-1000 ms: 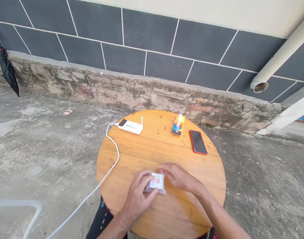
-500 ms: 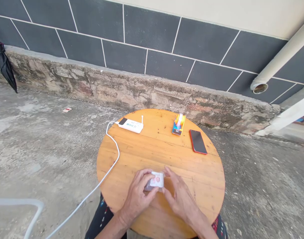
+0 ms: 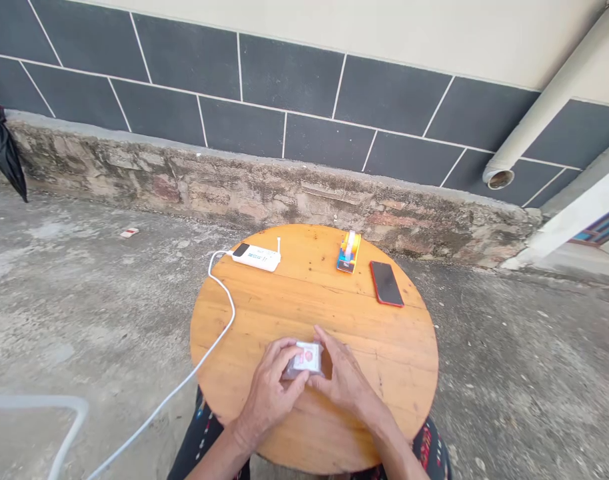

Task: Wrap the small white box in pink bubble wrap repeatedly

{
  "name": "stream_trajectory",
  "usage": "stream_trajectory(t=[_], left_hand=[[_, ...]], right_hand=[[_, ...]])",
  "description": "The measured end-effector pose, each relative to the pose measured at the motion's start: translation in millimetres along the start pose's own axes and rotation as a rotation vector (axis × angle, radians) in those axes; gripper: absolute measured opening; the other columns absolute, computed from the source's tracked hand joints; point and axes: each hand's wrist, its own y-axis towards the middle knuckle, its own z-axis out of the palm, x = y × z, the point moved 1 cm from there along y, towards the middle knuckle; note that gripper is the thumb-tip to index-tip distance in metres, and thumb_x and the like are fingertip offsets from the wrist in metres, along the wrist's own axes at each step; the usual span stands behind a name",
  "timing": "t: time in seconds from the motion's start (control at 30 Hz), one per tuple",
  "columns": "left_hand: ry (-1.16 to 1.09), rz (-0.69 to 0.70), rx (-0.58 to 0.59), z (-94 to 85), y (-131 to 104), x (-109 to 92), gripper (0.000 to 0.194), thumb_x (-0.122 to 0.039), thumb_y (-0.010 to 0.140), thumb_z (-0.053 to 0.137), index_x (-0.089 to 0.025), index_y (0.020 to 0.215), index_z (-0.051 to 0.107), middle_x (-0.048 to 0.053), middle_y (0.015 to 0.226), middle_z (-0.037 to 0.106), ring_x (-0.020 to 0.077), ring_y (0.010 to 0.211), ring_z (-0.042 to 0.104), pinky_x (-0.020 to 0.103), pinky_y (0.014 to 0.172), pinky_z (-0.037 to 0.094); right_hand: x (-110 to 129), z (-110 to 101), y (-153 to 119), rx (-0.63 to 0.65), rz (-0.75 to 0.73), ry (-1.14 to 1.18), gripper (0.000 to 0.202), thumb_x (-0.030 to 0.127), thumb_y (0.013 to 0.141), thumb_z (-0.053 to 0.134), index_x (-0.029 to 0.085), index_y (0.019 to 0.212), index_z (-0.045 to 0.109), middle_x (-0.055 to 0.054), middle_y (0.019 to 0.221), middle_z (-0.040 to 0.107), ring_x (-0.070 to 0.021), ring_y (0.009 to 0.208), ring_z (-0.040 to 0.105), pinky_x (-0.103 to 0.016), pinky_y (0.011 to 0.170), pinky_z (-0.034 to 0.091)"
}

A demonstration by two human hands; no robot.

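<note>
A small clear-wrapped pack point(image 3: 308, 357) with a white face and red print rests low over the near part of the round wooden table point(image 3: 304, 293). My left hand point(image 3: 273, 387) grips its left side, fingers along the far edge and thumb at the near edge. At the right side, my right hand point(image 3: 342, 373) curls its fingers and thumb round the pack's edge. What exactly is inside the wrapping is too small to make out.
Toward the table's far edge lie a white power-bank-like device point(image 3: 257, 257) with a white cable point(image 3: 228, 327), a yellow and blue tape dispenser point(image 3: 348, 253) and a red-edged phone point(image 3: 386, 283). Beyond stands a tiled wall point(image 3: 284, 80) with a drainpipe point(image 3: 522, 127).
My right hand has closed in on the pack's right side, where its fingers were wider apart. The whole view has shifted slightly; the left hand keeps its hold.
</note>
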Motion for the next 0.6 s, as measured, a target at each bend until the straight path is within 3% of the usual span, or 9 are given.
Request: stream_trajectory(t=[0.13, 0.27, 0.6], left_hand=[[0.015, -0.056, -0.019, -7.7, -7.3, -2.5, 0.049, -0.017, 0.078, 0.056, -0.022, 0.126, 0.048, 0.012, 0.124, 0.052, 0.0257, 0.117, 0.052, 0.042, 0.094, 0.049], [-0.057, -0.136, 0.044, -9.1, -5.7, -5.3, 0.048, -0.013, 0.078, 0.054, -0.022, 0.125, 0.049, 0.009, 0.116, 0.059, 0.0214, 0.105, 0.059, 0.037, 0.087, 0.053], [-0.215, -0.160, -0.025, 28.2, 36.3, 6.6, 0.046, -0.009, 0.076, 0.052, -0.019, 0.121, 0.051, 0.007, 0.111, 0.061, 0.0183, 0.097, 0.061, 0.034, 0.081, 0.053]], right_hand=[[-0.5, 5.3, -4.6, -0.065, 0.031, 0.045, 0.076, 0.020, 0.073, 0.067, 0.024, 0.141, 0.034, -0.011, 0.130, 0.054, -0.0266, 0.121, 0.049, -0.046, 0.103, 0.037], [-3.2, 7.3, -5.9, -0.095, 0.026, 0.090, 0.076, 0.018, 0.073, 0.066, 0.023, 0.141, 0.034, -0.010, 0.133, 0.053, -0.0250, 0.121, 0.050, -0.044, 0.104, 0.038], [-27.8, -13.4, 19.3, -0.191, 0.042, 0.126, 0.068, 0.028, 0.079, 0.062, 0.018, 0.140, 0.035, -0.013, 0.132, 0.053, -0.0262, 0.122, 0.051, -0.045, 0.103, 0.039]])
